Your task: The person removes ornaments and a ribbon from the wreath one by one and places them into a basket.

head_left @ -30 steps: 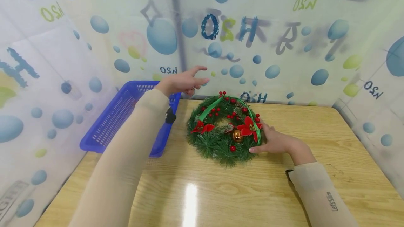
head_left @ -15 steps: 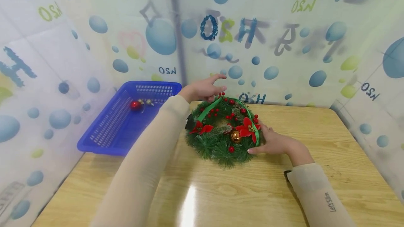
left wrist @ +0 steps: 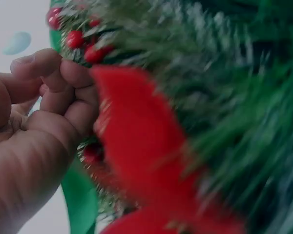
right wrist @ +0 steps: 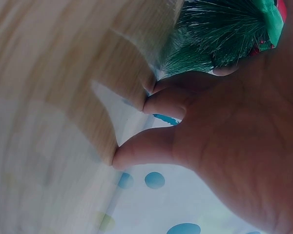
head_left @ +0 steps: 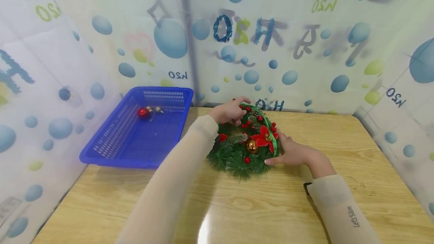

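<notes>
The wreath [head_left: 245, 142] lies flat on the table [head_left: 271, 206], toward its far edge, just right of the blue basket [head_left: 101, 150]. The left hand [head_left: 230, 111] is on the wreath's far rim, and the left wrist view shows its fingers [left wrist: 71, 97] curled, thumb and forefinger pinched together at a cluster of red berries [left wrist: 83, 46] beside a red flower [left wrist: 136, 156]; whether they have closed on a berry stem or on the green ribbon [left wrist: 80, 200] there I cannot tell. The right hand [head_left: 293, 153] rests against the wreath's near right side with fingers nearly straight, fingertips on the table and the needles, steadying it without gripping. A red bauble [head_left: 143, 112] and some small gold pieces already lie in the basket's far end, while a gold bauble [head_left: 252, 146], another flower [head_left: 264, 138] and more berries remain on the wreath. So the work in hand looks like stripping ornaments, and this step is taking hold of one at the far rim. The next move probably calls for a firm pinch low on the piece and a pull away from the greenery, while the right hand presses down so the wreath does not lift or slide.
</notes>
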{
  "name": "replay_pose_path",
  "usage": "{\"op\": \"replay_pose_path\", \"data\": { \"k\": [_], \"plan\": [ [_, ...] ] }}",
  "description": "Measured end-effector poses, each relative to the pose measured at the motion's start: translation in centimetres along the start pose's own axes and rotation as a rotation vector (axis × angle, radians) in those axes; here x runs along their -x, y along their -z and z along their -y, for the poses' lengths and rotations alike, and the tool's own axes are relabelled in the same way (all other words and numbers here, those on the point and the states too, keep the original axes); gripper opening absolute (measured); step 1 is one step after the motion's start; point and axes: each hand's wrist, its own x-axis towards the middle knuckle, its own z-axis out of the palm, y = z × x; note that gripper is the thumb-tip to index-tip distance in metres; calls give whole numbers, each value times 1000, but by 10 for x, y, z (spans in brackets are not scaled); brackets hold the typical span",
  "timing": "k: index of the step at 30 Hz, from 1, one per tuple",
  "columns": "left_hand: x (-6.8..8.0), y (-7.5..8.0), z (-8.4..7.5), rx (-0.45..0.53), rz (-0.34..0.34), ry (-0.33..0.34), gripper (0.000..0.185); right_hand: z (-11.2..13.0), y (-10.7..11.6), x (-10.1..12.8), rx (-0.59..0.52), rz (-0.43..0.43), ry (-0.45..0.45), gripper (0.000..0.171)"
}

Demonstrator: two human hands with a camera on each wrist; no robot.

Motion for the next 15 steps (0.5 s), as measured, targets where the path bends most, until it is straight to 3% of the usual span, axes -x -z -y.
{"op": "replay_pose_path", "data": {
  "k": [8,15],
  "plan": [
    [12,-12,-10,46,30,58,51,0,1,1,2,-3,10,145],
    [8,-14,-5,53,8,68,47,-2,0,0,-6,-9,22,145]
  ]
}}
